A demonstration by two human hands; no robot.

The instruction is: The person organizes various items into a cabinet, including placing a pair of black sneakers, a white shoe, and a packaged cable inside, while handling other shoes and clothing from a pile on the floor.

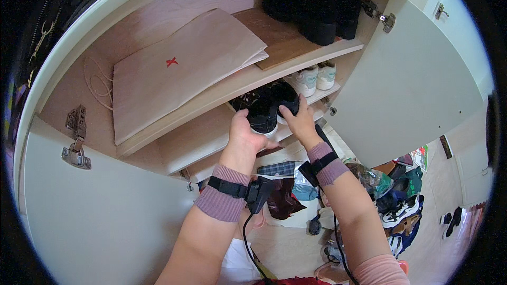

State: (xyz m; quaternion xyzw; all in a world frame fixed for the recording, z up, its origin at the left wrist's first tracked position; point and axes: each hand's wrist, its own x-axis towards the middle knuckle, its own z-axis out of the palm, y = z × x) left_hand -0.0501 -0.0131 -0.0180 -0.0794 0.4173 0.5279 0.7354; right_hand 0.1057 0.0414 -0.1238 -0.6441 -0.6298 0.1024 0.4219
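A pair of black shoes with white soles sits heels towards me at the middle shelf of a cabinet. My left hand is at the heel of the left black shoe, thumb along its side and fingers stretched below the sole. Around the heel of the right black shoe my right hand is closed, thumb on its inner side. Both toes reach in under the upper shelf, in shadow. Just right of them stands a pair of white sneakers, heels outward.
On the upper shelf lie a large paper bag with a red mark and black boots. Cabinet doors stand open at left and right. Shoes and plastic bags crowd the floor at right. Cables hang from my wrist straps.
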